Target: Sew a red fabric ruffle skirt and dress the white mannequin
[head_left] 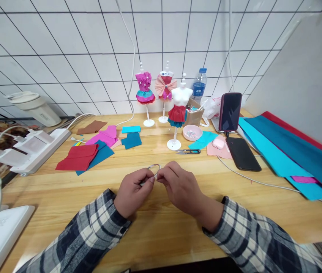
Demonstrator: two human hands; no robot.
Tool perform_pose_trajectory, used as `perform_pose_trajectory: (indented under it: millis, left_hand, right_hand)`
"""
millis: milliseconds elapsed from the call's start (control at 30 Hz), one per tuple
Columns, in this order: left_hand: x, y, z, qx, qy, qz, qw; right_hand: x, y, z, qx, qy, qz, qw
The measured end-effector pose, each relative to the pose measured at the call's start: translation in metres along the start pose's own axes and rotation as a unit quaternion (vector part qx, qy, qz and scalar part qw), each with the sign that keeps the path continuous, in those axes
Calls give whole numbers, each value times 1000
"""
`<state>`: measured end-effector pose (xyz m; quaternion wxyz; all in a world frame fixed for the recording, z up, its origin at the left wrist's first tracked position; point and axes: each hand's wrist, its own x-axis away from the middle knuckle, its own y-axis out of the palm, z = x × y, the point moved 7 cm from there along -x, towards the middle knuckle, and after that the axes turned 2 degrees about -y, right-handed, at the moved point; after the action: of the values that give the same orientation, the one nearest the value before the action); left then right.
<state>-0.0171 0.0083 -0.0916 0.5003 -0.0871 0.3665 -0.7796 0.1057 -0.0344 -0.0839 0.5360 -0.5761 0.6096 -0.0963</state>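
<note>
Near the middle of the wooden table, my left hand (135,189) and my right hand (179,185) are close together, both closed in a pinch. Between them runs a thin whitish looped strand (155,165); whether it is cord, wire or ribbon is too small to tell. Its ends are hidden in my fingers. Just beyond my hands stands a small white dress form (182,96) with a red and teal ruffled skirt (177,114). Thread snips (188,151) lie on the table to the right of its base.
Two dressed mini forms (145,89) (166,85) stand behind. A pink bowl (192,132) of beads, a box (194,115) and a water bottle (199,85) are nearby. Paper pieces (78,157) and a power strip (40,149) lie left; phones (243,153) and coloured sheets (294,151) right.
</note>
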Motion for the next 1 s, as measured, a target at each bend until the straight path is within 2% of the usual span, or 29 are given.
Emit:
perform_pose_trajectory:
  millis: [133,200,267,300,333,400,467,533,600,667,700,767,833,1000]
  left_hand:
    - [2,-4,-3,30,-21,12,999]
    - [-3,-16,-18,25,-48,53,997]
    - [-11,-37,-41,-2,-81,125,989]
    - [-16,-46,-52,-29,-85,142,986]
    - [-22,-50,-61,-68,-70,130,987]
    - [-33,-51,-70,-163,2,82,983]
    - [-38,-47,-77,-225,33,57,972]
    - [-39,-39,-80,-261,32,30,964]
    - [-37,-32,-72,-267,21,24,963]
    - [-32,-27,-56,-226,23,32,973]
    - [-29,-24,-46,-189,25,27,981]
    - [-22,-9,-29,-103,30,-38,993]
    - [-16,2,-15,-80,31,-72,994]
    - [-8,13,-4,-93,50,-79,991]
  right_hand:
    - [4,-11,-11,6,-60,47,997]
    - [6,-23,-15,-22,-74,89,993]
    - [6,-32,-13,-67,-64,118,989]
    - [4,-33,-8,-96,-43,119,987]
    - [2,-31,-1,-130,-11,109,985]
    - [-2,-19,18,-209,80,66,973]
    - [-3,-2,37,-292,180,12,939]
    - [0,15,49,-366,264,-39,891]
    - [3,25,54,-408,311,-68,856]
    - [5,28,55,-413,323,-77,848]
    - [5,29,55,-409,321,-77,851]
    - [5,30,53,-402,311,-77,858]
    - [5,31,51,-397,300,-79,864]
    - [3,32,45,-365,275,-86,885]
